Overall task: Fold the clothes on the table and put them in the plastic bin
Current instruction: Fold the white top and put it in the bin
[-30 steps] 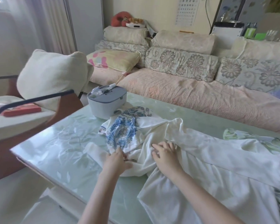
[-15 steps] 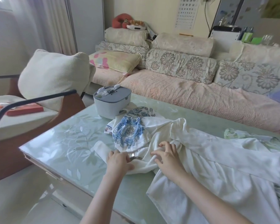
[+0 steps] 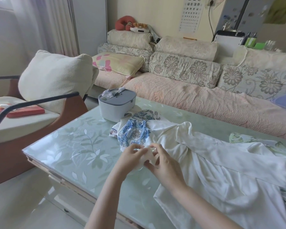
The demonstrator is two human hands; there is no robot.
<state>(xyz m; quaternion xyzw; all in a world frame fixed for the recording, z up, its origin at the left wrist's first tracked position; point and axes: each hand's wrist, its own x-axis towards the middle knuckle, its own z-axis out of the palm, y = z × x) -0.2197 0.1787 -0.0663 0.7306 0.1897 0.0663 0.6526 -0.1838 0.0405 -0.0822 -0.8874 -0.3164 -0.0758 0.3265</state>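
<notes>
A large white garment (image 3: 224, 164) lies rumpled across the right half of the glass table (image 3: 76, 146). A blue-and-white patterned cloth (image 3: 134, 133) sits bunched at its left end. My left hand (image 3: 132, 158) and my right hand (image 3: 163, 164) meet near the table's front edge. Both pinch a bunched end of the white garment between their fingertips. A grey-lidded plastic bin (image 3: 116, 104) stands shut at the table's far left corner, beyond the clothes.
A green-leaf printed cloth (image 3: 238, 138) pokes out from under the white garment at the right. A sofa (image 3: 205, 100) runs along the table's far side. An armchair with a cream cushion (image 3: 54, 80) stands to the left. The floor (image 3: 15, 204) lies below left.
Both hands have lifted off the cloth and come together, gathering the white garment's left end into a bunch. The camera has shifted, so the table sits further right.
</notes>
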